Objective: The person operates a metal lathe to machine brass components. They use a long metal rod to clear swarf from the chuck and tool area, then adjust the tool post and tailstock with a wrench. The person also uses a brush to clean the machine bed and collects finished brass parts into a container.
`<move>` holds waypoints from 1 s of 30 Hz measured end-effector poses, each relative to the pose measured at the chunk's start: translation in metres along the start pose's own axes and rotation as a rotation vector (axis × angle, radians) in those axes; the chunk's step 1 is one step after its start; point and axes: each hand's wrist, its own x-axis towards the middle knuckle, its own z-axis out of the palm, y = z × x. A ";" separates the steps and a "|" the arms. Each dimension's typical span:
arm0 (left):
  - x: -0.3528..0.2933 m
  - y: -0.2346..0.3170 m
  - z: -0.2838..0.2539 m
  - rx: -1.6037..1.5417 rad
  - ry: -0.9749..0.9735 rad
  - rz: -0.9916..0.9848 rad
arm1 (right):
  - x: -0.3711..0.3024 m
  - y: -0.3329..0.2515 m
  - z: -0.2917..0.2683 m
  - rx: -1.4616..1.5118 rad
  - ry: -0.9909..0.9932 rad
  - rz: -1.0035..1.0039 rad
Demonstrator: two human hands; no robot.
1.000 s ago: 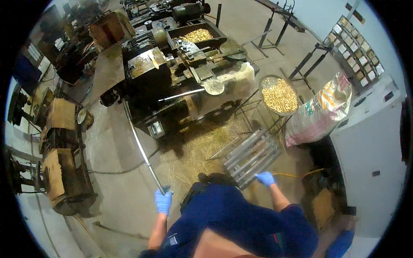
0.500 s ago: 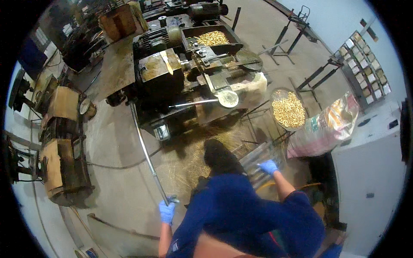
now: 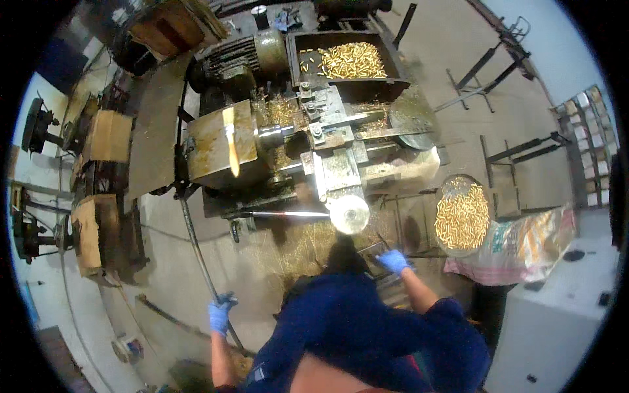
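My left hand (image 3: 219, 318), in a blue glove, is closed round a long metal bar (image 3: 196, 242) that slants up to the left side of the machine. My right hand (image 3: 394, 262), also gloved in blue, is held out in front of me with its fingers stretched and nothing visible in them. Just beyond it is a round pale disc (image 3: 350, 215) at the front of the oily machine, with a thin rod (image 3: 288, 214) reaching left from it. A brush with a wooden handle (image 3: 232, 149) lies on the machine's flat metal cover (image 3: 208, 145).
A metal tray (image 3: 308, 40) of small brass-coloured pieces sits at the machine's back. To the right stand a round pan (image 3: 458, 249) of similar pieces, a woven sack (image 3: 517, 249) and a pale cabinet (image 3: 557, 314). Another machine (image 3: 98, 216) is at the left; metal shavings (image 3: 308, 252) litter the floor.
My view has shifted closer to the machine, which appears larger and lower. My left hand keeps hold of the bar, whose lower end now shows below it. My right hand is nearer the disc.
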 end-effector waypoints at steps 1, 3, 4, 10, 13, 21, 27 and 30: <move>0.000 0.000 0.008 0.083 0.078 -0.074 | 0.003 0.015 0.002 0.123 0.025 0.008; -0.001 -0.002 0.018 0.236 0.213 -0.167 | 0.011 0.041 0.002 0.182 0.015 0.004; -0.002 -0.005 0.024 0.215 0.252 -0.174 | 0.016 0.052 0.002 0.491 0.013 0.156; -0.005 0.007 0.057 0.299 0.413 -0.416 | 0.026 0.096 -0.014 1.248 0.059 0.514; -0.005 0.008 0.068 0.371 0.495 -0.430 | 0.031 0.108 -0.016 1.044 0.155 0.251; -0.008 -0.032 0.039 0.372 0.719 -0.494 | 0.045 0.132 -0.015 1.287 -0.092 0.383; -0.009 -0.034 0.040 0.376 0.651 -0.465 | 0.043 0.142 -0.079 1.124 -0.232 0.351; -0.004 -0.027 0.049 0.225 0.743 -0.506 | 0.044 0.135 -0.104 1.234 -0.045 0.338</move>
